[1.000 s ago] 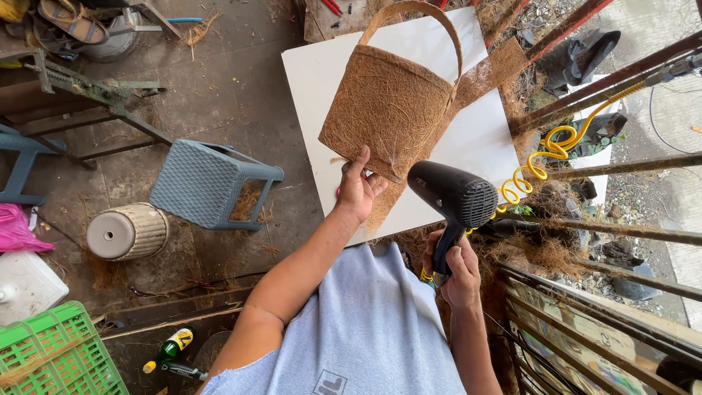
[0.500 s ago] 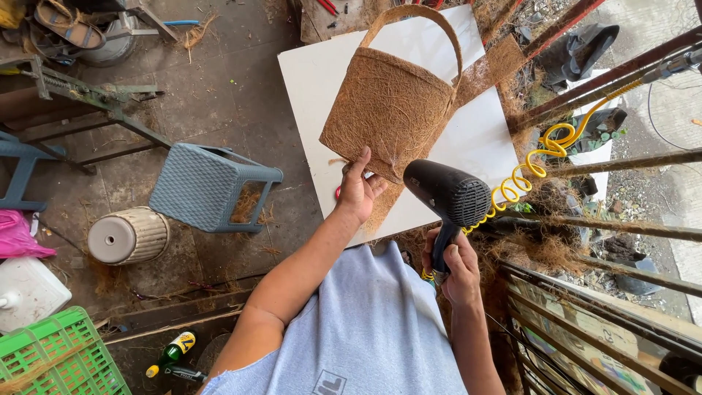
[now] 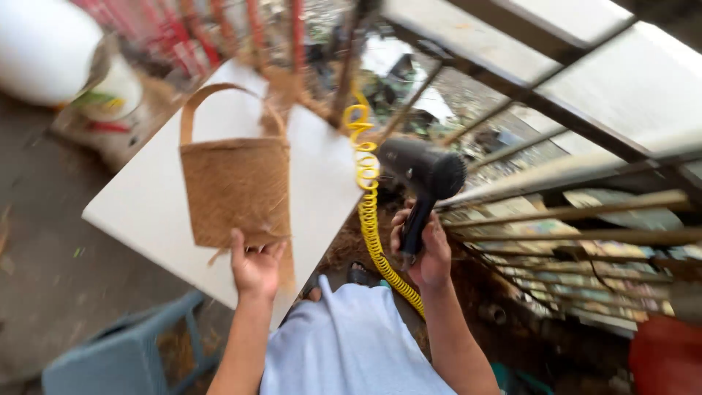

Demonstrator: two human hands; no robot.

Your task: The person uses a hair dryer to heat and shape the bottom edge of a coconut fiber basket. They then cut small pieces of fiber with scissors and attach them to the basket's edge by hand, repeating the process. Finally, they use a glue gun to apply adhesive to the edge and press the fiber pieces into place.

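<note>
A brown woven fibre basket (image 3: 235, 186) with an arched handle lies on a white board (image 3: 146, 212). My left hand (image 3: 254, 265) grips the basket's lower edge. My right hand (image 3: 426, 252) is closed around the handle of a black hair-dryer-shaped tool (image 3: 423, 175), held just right of the board. A yellow coiled hose (image 3: 369, 212) hangs between the basket and the tool.
A metal bar railing (image 3: 570, 197) runs along the right. A blue plastic stool (image 3: 121, 351) stands at the lower left. A white container (image 3: 44, 47) and sacks sit at the top left, a red object (image 3: 669, 358) at the lower right.
The view has swung sharply, so the board and basket now appear tilted left. My left hand still holds the basket's lower edge and my right still holds the black tool.
</note>
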